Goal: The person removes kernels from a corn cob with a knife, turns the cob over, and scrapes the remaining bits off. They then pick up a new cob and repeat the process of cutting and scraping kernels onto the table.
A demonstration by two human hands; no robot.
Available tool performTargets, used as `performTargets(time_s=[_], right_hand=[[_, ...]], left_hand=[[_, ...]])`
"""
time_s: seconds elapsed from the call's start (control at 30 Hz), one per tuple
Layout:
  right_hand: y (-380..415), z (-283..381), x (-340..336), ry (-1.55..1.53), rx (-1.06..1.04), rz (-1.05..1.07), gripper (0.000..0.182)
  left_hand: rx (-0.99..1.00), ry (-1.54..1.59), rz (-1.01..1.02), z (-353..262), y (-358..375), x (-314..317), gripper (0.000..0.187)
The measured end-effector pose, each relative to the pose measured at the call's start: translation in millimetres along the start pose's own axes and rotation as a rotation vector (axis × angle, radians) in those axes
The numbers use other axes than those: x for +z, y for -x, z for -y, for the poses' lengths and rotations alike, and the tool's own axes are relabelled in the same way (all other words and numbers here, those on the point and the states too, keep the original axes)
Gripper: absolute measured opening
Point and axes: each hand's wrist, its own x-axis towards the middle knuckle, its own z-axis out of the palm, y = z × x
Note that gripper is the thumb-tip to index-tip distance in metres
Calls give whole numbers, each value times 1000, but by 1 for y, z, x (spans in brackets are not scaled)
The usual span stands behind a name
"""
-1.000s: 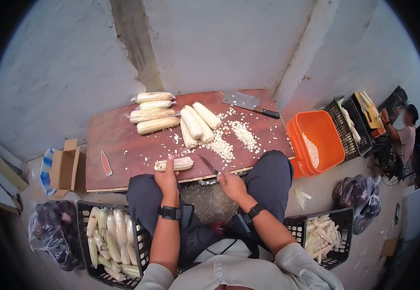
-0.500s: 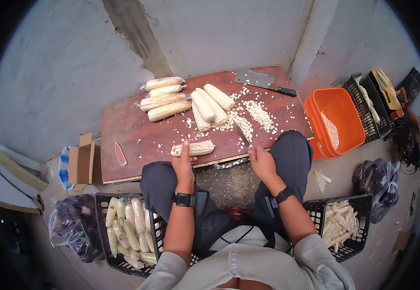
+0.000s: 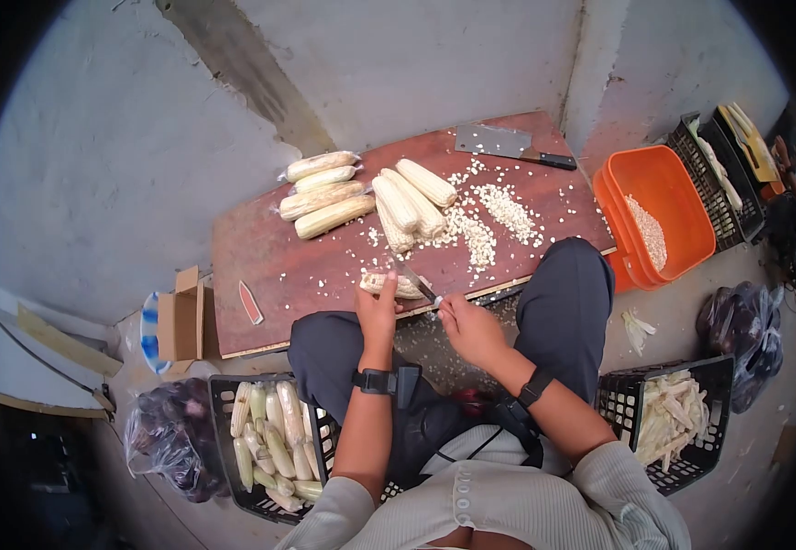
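Observation:
Near the front edge of the reddish board (image 3: pixel 324 266), my left hand (image 3: pixel 377 316) is closed round a pale corn cob (image 3: pixel 405 287), its thumb on top. A small knife (image 3: pixel 416 279) is in my right hand (image 3: pixel 473 330), the blade angled up and left over the cob. Just beyond, husked corn ears (image 3: pixel 399 203) lie stacked beside loose kernels (image 3: pixel 508 213). Several more ears (image 3: pixel 334 218), some in clear wrap, sit in a row at the back left.
A cleaver (image 3: pixel 494 142) rests at the back right. Right of the board stands an orange bucket (image 3: pixel 618 174) holding kernels. Black crates flank my legs, one with corn ears (image 3: pixel 274 440), the other with pale cobs or husks (image 3: pixel 671 412). A red-and-white pointed piece (image 3: pixel 251 302) lies front left.
My right hand has brought the knife left, from beside my knee to the cob. The cob is now tilted down to the right. The whole view has shifted slightly.

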Motion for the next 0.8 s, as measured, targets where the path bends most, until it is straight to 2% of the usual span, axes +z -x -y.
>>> performTargets(time_s=[0.07, 0.1, 0.2, 0.3, 0.47, 0.7, 0.8], right_hand=[[-4, -6, 11, 18, 21, 11, 23], [-4, -4, 11, 20, 26, 8, 23], [-3, 0, 9, 10, 35, -4, 21], [-3, 5, 5, -26, 20, -54, 20], [-4, 28, -12, -59, -136, -193, 20], [-5, 51, -25, 129, -173, -125, 18], [-7, 50, -23, 149, -211, -135, 17]], left_hand=[[137, -59, 33, 6, 2, -2, 38], [138, -35, 46, 6, 1, -4, 46], [237, -34, 55, 6, 3, -4, 45], [549, -405, -13, -8, 11, -5, 41], [579, -400, -29, -23, 18, -3, 37], [540, -270, -19, -19, 17, -2, 41], [553, -323, -26, -22, 19, -4, 42]])
